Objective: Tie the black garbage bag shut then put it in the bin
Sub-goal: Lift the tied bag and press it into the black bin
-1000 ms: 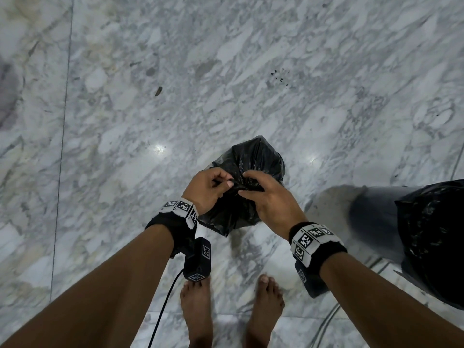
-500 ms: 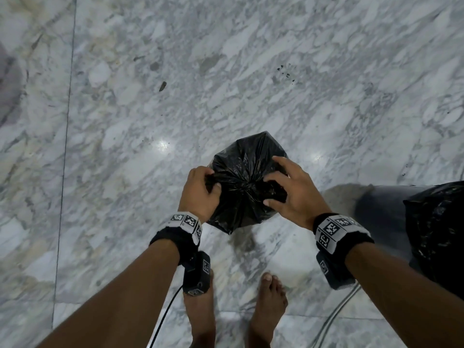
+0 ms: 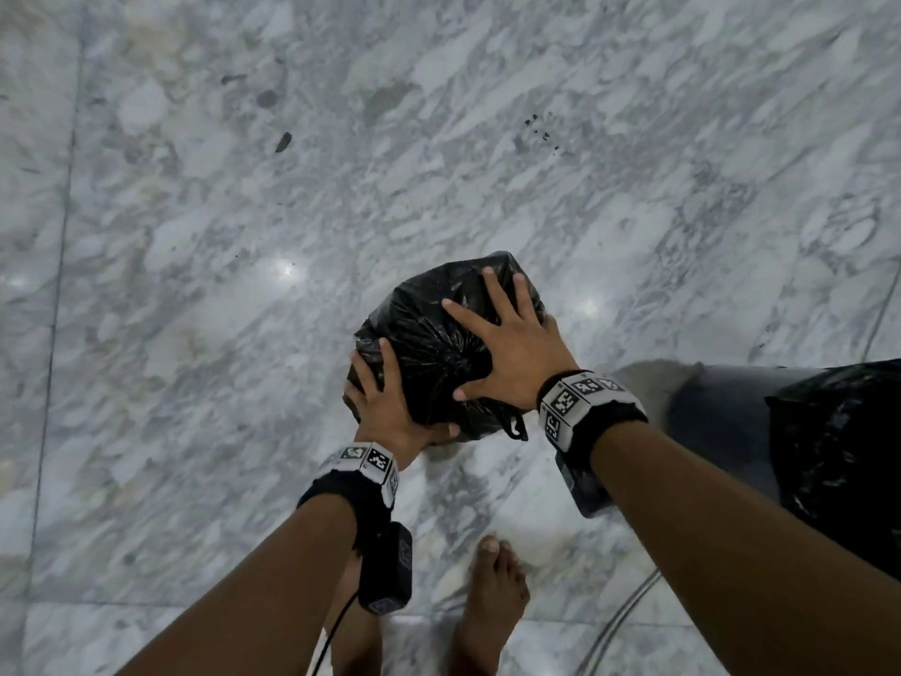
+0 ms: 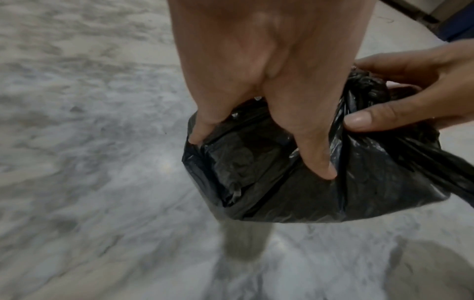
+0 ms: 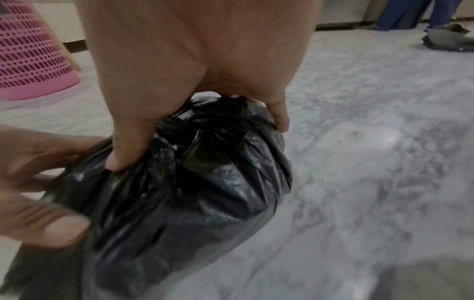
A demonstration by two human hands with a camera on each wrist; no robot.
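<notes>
Small knotted black plastic rubbish bag (image 3: 434, 348): held clear of the grey-white marble floor (image 3: 219, 226), between both hands, out in front of the bare feet (image 3: 492, 592). Left hand (image 3: 385, 412) cups its left underside, fingers curled into the plastic, thumb on top. Right hand (image 3: 512, 353) is splayed over the top and right side, fingertips bent onto it. Grey bin with black liner (image 3: 721, 417) stands apart at right. Pink perforated plastic basket (image 5: 30, 56) sits farther off.

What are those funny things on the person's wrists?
Both arms are bare, no sleeves. The left wristband and right wristband are black, topped with white tags printed with black square patterns. Under them hang the left box and right box, both black; a thin black cable trails from the left one.
</notes>
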